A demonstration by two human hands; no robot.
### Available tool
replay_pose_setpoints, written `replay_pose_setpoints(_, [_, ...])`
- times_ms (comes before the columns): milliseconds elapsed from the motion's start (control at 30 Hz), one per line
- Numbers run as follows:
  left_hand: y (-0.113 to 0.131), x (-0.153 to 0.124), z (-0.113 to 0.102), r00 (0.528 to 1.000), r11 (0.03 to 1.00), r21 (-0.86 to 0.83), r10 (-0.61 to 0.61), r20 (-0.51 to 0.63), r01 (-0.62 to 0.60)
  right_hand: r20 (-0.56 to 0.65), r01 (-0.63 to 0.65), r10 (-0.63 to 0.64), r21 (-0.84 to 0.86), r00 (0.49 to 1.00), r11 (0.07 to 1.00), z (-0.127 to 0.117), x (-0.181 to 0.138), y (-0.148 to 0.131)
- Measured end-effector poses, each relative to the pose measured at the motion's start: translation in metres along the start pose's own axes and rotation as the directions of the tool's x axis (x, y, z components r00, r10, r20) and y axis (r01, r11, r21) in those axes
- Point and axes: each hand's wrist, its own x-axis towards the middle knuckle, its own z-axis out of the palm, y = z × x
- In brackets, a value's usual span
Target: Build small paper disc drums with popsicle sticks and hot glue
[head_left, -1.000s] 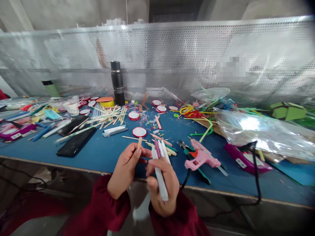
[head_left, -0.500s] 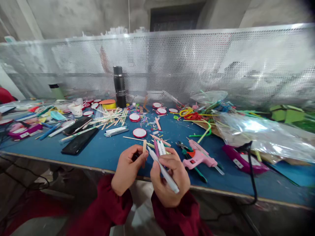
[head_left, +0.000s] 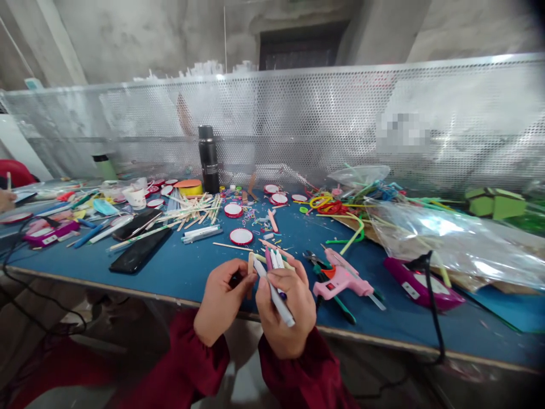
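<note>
My left hand (head_left: 221, 298) pinches a short wooden craft stick (head_left: 251, 264) upright, just above the front edge of the blue table (head_left: 179, 267). My right hand (head_left: 286, 309) is closed round a white marker pen (head_left: 275, 293), whose tip touches the stick. Both hands are close together, in dark red sleeves. A few more markers (head_left: 276, 258), pink and white, lie on the table just behind my right hand.
A pink glue gun (head_left: 340, 278) with a black cable lies right of my hands. A black phone (head_left: 138, 253), loose wooden sticks (head_left: 191, 207), red-rimmed round lids (head_left: 241, 236) and a black flask (head_left: 209, 160) lie further back. Plastic bags (head_left: 447, 238) cover the right side. A perforated metal screen (head_left: 323, 113) stands behind.
The view has tilted up a little. My right hand has swung the marker so its tip meets the stick in my left hand; both hands stay near the table edge.
</note>
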Motion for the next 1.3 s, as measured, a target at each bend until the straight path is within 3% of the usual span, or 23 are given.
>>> replay_pose_setpoints(1300, [-0.0004,-0.0003,-0.0011,1.0,0.999,0.033,-0.004,-0.002,0.004,0.032,-0.002,0.003,-0.009,0.999,1.0,-0.0014,0.0025,-0.001])
